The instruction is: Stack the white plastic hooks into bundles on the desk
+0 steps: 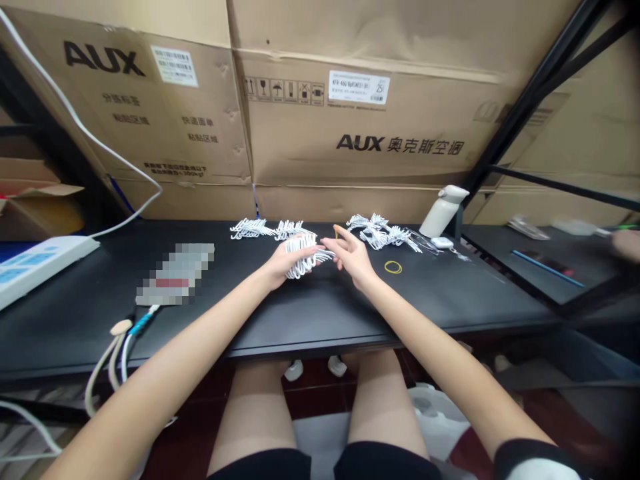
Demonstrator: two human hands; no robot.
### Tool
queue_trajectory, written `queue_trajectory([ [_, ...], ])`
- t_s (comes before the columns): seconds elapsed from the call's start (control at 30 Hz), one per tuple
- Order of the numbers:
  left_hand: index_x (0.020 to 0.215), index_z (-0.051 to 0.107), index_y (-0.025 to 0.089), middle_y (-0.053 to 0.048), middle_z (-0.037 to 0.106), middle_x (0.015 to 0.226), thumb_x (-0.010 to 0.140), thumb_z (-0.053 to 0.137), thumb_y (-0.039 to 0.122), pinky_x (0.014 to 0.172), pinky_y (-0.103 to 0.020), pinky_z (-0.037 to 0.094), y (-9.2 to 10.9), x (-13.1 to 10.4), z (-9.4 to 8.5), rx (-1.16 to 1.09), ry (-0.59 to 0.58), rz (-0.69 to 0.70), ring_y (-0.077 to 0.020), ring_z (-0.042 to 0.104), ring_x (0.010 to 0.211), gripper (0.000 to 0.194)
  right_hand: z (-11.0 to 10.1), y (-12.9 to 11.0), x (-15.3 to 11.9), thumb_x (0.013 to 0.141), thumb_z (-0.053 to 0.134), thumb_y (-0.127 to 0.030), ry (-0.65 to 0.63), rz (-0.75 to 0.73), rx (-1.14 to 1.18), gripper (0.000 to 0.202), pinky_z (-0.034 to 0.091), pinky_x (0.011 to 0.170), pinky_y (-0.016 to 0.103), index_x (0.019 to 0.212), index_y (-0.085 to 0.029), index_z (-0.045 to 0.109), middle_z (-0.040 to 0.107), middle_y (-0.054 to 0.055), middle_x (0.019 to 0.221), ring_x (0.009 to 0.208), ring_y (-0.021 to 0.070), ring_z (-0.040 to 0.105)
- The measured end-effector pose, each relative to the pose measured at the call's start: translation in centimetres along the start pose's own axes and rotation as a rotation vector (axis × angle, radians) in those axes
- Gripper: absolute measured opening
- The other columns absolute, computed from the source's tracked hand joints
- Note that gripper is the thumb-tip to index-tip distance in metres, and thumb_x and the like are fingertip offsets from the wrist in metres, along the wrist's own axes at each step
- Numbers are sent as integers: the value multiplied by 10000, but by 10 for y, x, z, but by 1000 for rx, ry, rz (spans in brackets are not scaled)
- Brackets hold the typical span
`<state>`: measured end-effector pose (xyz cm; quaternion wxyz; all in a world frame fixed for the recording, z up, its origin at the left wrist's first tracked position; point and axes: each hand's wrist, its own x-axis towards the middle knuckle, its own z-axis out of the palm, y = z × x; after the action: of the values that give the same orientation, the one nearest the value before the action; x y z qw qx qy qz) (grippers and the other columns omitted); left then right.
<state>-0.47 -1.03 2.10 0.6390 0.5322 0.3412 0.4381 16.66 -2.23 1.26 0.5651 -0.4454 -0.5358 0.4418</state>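
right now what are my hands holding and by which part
The left hand has a bundle of white hooks in its grip, around its middle, thumb across the top; the right hand pinches a yellow band at the fingertips.

From my remote feed I see big AUX cartons (360,163) standing behind the counter (310,320). A white bottle (440,215) stands near the far edge, a small white case (441,244) just beside it. Over on the left I make out a white power strip (47,267) with its cable (80,120) and a pixelated flat object (183,267). Far right, past a black metal frame (520,110), lies a thin blue stick (547,268).
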Motion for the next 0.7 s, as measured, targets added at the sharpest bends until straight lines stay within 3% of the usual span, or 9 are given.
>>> queue_trajectory([
  [0.17,1034,583,169,-34,693,841,657,800,253,580,-261,543,1,-3,1,15,-111,22,-184,688,682,443,0,6,0,627,771,-445,54,-162,-143,741,506,628,277,1272,-144,565,675,134,1115,627,109,585],
  [0.27,1041,589,160,-43,697,854,663,796,251,649,-288,554,0,-4,1,43,-155,29,-176,684,687,441,0,7,1,614,785,-425,2,-178,-79,711,523,658,306,1237,-144,588,700,123,1042,647,134,613],
  [0.47,1060,590,158,-47,698,890,676,787,263,696,-305,558,-3,-2,1,64,-171,51,-168,682,702,444,0,3,0,542,829,-363,-36,-137,84,363,549,713,340,811,-147,716,727,83,853,720,185,659],
  [0.7,1145,562,164,-92,703,948,702,764,313,533,-263,539,-3,-2,-1,109,-173,0,-210,697,697,509,1,-2,-3,542,815,-382,-60,-94,108,324,543,729,351,761,-156,738,734,78,864,723,189,664],
])
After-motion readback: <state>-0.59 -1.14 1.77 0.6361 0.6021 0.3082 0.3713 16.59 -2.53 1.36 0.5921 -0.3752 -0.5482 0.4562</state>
